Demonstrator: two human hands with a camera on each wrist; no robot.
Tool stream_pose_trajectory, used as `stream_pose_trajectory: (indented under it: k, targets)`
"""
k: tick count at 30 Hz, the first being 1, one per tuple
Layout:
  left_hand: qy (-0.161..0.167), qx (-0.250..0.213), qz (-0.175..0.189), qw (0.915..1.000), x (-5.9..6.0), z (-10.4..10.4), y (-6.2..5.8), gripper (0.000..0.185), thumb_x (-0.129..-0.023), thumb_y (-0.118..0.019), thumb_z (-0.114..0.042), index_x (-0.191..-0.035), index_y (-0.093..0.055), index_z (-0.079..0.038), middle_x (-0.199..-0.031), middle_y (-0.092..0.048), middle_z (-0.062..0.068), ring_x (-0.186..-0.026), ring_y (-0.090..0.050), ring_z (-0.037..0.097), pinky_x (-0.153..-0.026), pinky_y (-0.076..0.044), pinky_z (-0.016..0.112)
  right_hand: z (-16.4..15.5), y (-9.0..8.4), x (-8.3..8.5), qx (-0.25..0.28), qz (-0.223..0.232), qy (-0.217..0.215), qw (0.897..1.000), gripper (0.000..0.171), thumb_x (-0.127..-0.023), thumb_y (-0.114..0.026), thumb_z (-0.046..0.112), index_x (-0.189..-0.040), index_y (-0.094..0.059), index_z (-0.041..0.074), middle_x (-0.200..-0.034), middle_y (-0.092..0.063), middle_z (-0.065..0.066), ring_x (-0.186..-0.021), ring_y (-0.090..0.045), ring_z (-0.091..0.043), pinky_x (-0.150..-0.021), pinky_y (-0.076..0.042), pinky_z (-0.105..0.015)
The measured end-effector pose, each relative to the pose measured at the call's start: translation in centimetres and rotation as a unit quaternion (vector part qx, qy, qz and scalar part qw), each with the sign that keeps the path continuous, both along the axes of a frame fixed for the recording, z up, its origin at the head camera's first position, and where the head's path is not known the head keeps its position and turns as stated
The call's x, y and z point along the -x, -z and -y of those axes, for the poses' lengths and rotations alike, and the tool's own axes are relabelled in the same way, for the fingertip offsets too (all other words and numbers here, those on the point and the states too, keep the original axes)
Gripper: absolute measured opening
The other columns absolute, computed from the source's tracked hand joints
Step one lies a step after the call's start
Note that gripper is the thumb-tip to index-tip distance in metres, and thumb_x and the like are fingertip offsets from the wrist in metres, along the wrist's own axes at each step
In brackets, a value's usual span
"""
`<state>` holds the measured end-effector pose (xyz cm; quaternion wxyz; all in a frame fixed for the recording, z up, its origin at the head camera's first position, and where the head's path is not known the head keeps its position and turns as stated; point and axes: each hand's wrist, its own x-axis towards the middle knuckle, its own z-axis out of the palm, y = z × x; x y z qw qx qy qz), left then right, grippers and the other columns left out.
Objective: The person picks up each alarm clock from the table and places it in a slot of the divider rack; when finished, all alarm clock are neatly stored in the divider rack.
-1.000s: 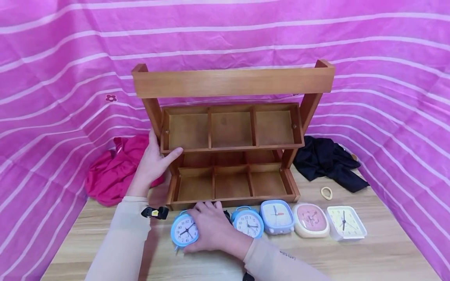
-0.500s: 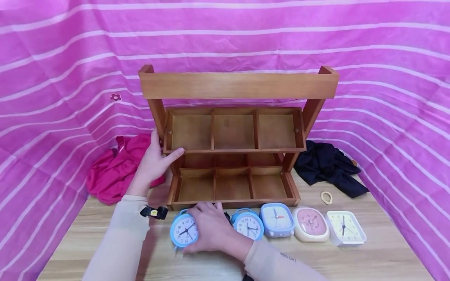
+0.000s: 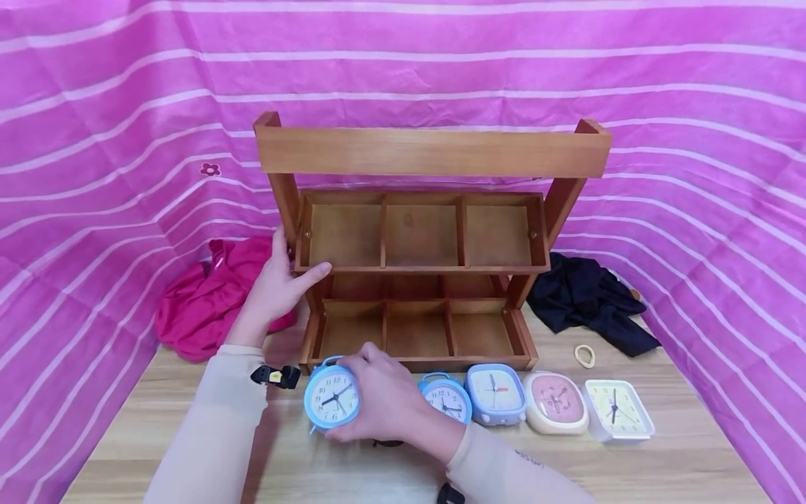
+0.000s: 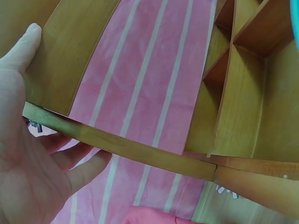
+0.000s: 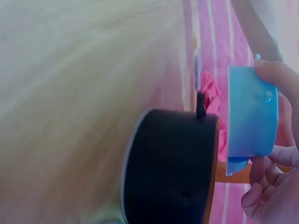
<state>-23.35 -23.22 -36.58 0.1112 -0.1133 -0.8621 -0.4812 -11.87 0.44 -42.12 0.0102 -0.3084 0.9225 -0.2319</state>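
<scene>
Though in fingers (image 5: pixel 254 198), clock (image 3: pixel 331 397) with legible 12 (image 3: pixel 337 381).

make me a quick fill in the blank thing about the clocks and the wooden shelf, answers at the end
1. The right hand holds an alarm clock with a ____ case.
2. The left hand grips the wooden shelf on its ____ side.
3. The upper tray has ____ compartments.
4. The rightmost clock has a ____ case.

Missing words: blue; left; three; white.
</scene>
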Motion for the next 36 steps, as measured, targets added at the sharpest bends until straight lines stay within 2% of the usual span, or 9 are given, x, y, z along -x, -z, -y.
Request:
stream_pose_trajectory:
  k: [5, 10, 18, 23, 31, 36]
  targets:
    - [0.000, 0.002, 0.006, 1.0000, -0.2, 0.0, -0.1, 0.109, -0.094, -0.076, -0.045, -0.167, 0.003, -0.029, -0.165, -0.032, 0.021, -0.147, -0.040, 0.046, -0.110, -0.040, 0.069, -0.4, -0.8, 0.9, 0.025, 0.006, 0.018, 1.000, 0.095, -0.060, -0.094, 0.065, -0.136, -0.066, 0.017, -0.108, -0.052, 0.007, -0.093, -0.054, -0.005, -0.076, -0.051, -0.019]
    - [0.005, 0.002, 0.005, 1.0000, -0.2, 0.2, -0.1, 0.109, -0.094, -0.076, -0.044, -0.167, 0.003, -0.029, -0.164, -0.033, 0.021, -0.146, -0.042, 0.046, -0.111, -0.040, 0.068, -0.7, -1.3, 1.8, 0.055, 0.035, 0.020, 0.998, 0.095, -0.062, -0.095, 0.062, -0.138, -0.065, 0.016, -0.110, -0.051, 0.007, -0.099, -0.053, -0.006, -0.080, -0.053, -0.019]
    - [0.017, -0.002, 0.009, 0.9998, -0.1, 0.2, -0.1, 0.110, -0.094, -0.076, -0.043, -0.167, 0.007, -0.032, -0.166, -0.030, 0.019, -0.147, -0.040, 0.046, -0.111, -0.039, 0.070, -0.8, -1.4, 4.1, 0.101, 0.062, 0.025, 0.993, 0.093, -0.064, -0.099, 0.049, -0.141, -0.060, 0.014, -0.118, -0.051, 0.004, -0.109, -0.050, -0.011, -0.086, -0.055, -0.023]
    - [0.017, 0.002, 0.020, 0.9997, -0.1, 0.0, -0.1, 0.112, -0.094, -0.075, -0.045, -0.166, 0.010, -0.035, -0.168, -0.027, 0.018, -0.149, -0.037, 0.045, -0.111, -0.039, 0.070, -0.4, -1.7, 5.8, 0.104, 0.075, 0.046, 0.991, 0.090, -0.065, -0.099, 0.046, -0.140, -0.058, 0.015, -0.120, -0.052, 0.002, -0.111, -0.048, -0.014, -0.086, -0.056, -0.025]
    - [0.020, 0.003, 0.020, 0.9996, -0.3, 0.2, -0.3, 0.112, -0.094, -0.075, -0.045, -0.165, 0.011, -0.039, -0.168, -0.027, 0.017, -0.148, -0.039, 0.046, -0.109, -0.040, 0.071, 0.2, -1.3, 7.3, 0.079, 0.067, 0.083, 0.991, 0.089, -0.064, -0.098, 0.050, -0.136, -0.059, 0.017, -0.121, -0.054, -0.002, -0.112, -0.048, -0.018, -0.089, -0.057, -0.031]
    - [0.019, 0.000, 0.017, 0.9997, -0.3, 0.1, -0.4, 0.111, -0.094, -0.075, -0.045, -0.165, 0.010, -0.039, -0.168, -0.028, 0.017, -0.148, -0.039, 0.046, -0.109, -0.040, 0.072, 0.4, -0.8, 8.6, 0.075, 0.061, 0.088, 0.991, 0.087, -0.065, -0.098, 0.048, -0.134, -0.059, 0.015, -0.126, -0.056, -0.005, -0.115, -0.049, -0.021, -0.096, -0.056, -0.037]
